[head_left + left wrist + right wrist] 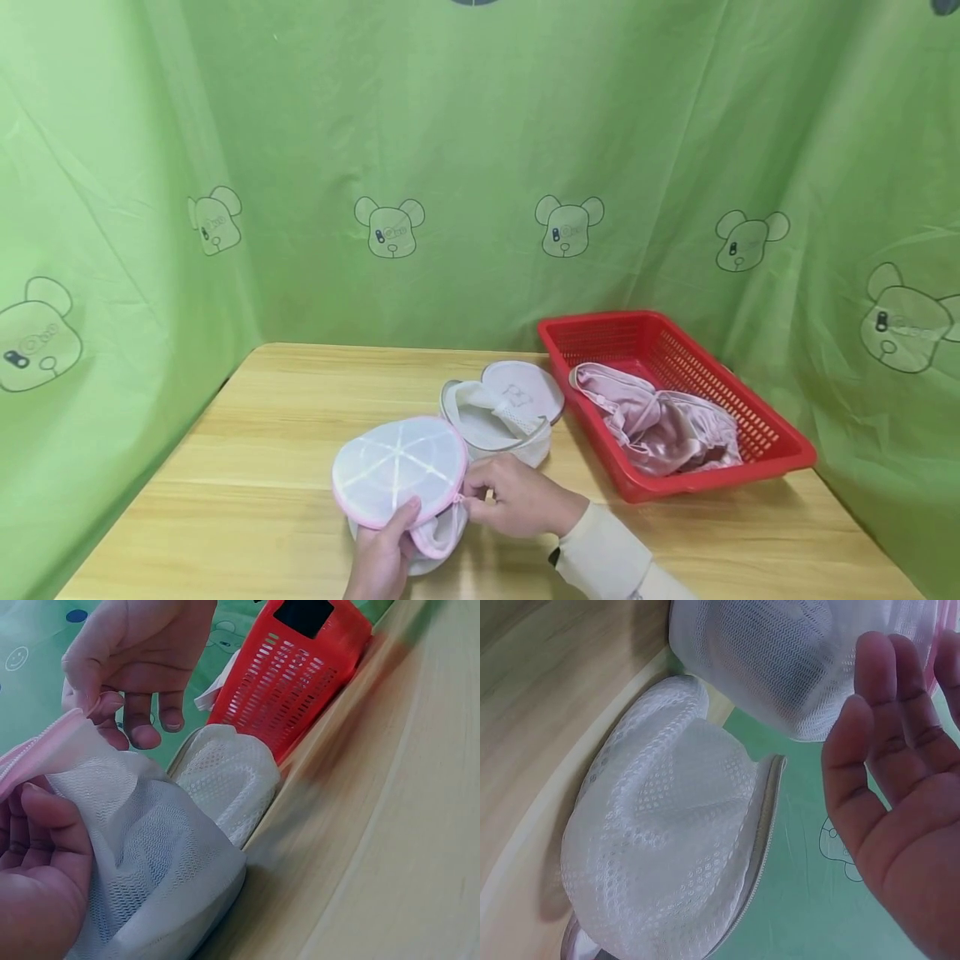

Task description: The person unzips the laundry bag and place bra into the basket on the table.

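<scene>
A white mesh laundry bag (397,462) with a pink zippered rim is tilted up near the table's front, its round lid facing up. My left hand (378,557) grips its near edge, the thumb on top of the lid and the fingers below. At the rim's right side, my right hand (517,500) pinches the zipper pull between thumb and forefinger; its other fingers hang loosely in the left wrist view. Part of the lid edge stands apart from the mesh body. Just behind lies a second white mesh laundry bag (667,832) with a grey zipper, its lid (528,390) folded back.
A red plastic basket (791,460) stands at the table's right, holding a pink satiny garment (675,425). The wooden table (247,467) extends to the left of the bags. A green curtain (465,125) with bear drawings encloses the back and sides.
</scene>
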{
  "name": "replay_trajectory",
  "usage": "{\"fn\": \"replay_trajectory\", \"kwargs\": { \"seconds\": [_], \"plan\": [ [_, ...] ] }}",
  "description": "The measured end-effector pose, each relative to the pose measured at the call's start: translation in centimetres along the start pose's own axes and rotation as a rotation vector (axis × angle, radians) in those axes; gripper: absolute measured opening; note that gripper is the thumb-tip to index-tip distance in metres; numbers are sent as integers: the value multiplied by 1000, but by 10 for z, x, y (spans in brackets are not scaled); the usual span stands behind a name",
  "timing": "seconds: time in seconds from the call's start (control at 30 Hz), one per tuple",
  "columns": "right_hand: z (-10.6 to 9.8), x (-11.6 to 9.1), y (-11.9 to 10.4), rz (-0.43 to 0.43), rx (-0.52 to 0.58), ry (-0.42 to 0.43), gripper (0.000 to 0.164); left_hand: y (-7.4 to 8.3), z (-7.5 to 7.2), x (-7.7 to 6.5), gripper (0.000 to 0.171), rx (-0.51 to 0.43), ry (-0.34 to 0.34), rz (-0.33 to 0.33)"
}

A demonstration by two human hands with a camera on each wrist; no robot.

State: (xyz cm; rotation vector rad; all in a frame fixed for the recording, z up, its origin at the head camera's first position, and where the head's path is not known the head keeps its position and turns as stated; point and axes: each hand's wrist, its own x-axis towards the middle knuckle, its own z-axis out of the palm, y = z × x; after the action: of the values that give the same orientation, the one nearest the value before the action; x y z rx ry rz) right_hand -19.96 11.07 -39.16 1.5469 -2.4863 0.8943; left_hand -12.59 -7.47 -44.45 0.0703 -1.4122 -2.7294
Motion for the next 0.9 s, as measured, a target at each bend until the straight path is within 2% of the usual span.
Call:
{"fn": "replay_trajectory", "kwargs": {
  "seconds": [0.3,0.6,0.9],
  "plan": [
    [0,-1,5,-33,-30,18,21,1,0,0,61,13,-15,-8],
    [-2,-1,9,27,-55,32,21,1,0,0,60,0,-8,8],
    [-5,-2,11,34,-64,69,24,1,0,0,61,-3,-19,2]
  ]
}}
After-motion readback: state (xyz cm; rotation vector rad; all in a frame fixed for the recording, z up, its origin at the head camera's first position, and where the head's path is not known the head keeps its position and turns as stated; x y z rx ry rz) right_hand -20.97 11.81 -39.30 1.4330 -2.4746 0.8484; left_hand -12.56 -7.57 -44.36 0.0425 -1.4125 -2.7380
